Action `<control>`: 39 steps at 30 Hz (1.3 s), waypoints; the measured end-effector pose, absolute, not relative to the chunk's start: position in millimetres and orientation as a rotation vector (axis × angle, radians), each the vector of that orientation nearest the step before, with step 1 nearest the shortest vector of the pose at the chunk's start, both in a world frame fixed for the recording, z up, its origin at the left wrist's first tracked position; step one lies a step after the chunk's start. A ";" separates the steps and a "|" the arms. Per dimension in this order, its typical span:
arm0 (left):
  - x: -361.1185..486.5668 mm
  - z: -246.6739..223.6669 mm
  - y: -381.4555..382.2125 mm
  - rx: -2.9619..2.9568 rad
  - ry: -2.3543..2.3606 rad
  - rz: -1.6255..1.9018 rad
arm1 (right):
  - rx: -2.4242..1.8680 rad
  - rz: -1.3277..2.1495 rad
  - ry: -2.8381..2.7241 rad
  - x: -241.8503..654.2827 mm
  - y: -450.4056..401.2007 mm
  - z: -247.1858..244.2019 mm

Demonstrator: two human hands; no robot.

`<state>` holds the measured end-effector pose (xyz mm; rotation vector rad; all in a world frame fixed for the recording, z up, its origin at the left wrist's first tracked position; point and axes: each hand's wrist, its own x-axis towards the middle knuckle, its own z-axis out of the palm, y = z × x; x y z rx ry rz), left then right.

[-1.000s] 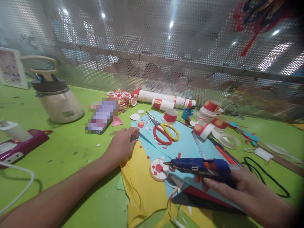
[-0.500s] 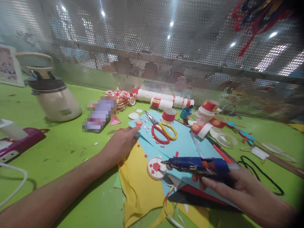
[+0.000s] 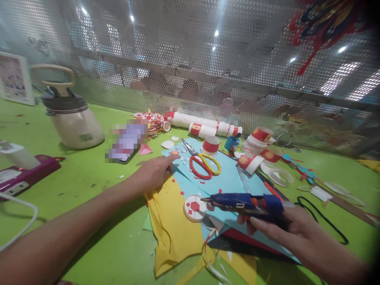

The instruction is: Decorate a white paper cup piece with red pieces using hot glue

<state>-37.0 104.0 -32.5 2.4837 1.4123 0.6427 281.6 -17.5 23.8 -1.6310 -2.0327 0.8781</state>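
My right hand (image 3: 292,227) is wrapped round a blue hot glue gun (image 3: 246,204). The gun's nozzle points left, over the edge of a round white disc (image 3: 194,208) bearing small red paper shapes. My left hand (image 3: 157,170) rests at the left edge of a light blue paper sheet (image 3: 227,174), index finger stretched out and the other fingers partly hidden. Its fingertip is at a small red paper piece (image 3: 175,153); I cannot tell whether they touch. Red-and-yellow-handled scissors (image 3: 202,162) lie on the blue sheet, among red scraps (image 3: 202,182).
Yellow paper (image 3: 175,233) lies beneath the disc. Behind stand a red-and-white paper cup (image 3: 211,145), stacked cups (image 3: 258,138) and a long roll of joined cups (image 3: 196,120). A phone (image 3: 127,140), beige kettle (image 3: 74,124) and purple power strip (image 3: 35,174) are on the left.
My left hand has shifted slightly forward and right, its index finger reaching to the small red piece. The glue gun stays over the disc; the whole view has shifted slightly.
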 end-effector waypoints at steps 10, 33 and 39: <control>-32.2 -25.3 103.7 2.463 1.439 0.625 | -1.637 0.799 -1.962 271.6 -19.6 23.7; -35.1 -28.9 113.6 2.270 1.487 0.635 | -1.680 0.747 -2.116 278.1 -12.3 18.9; -41.8 -29.5 121.1 2.175 1.467 0.651 | -1.692 0.763 -2.120 277.8 -13.5 18.8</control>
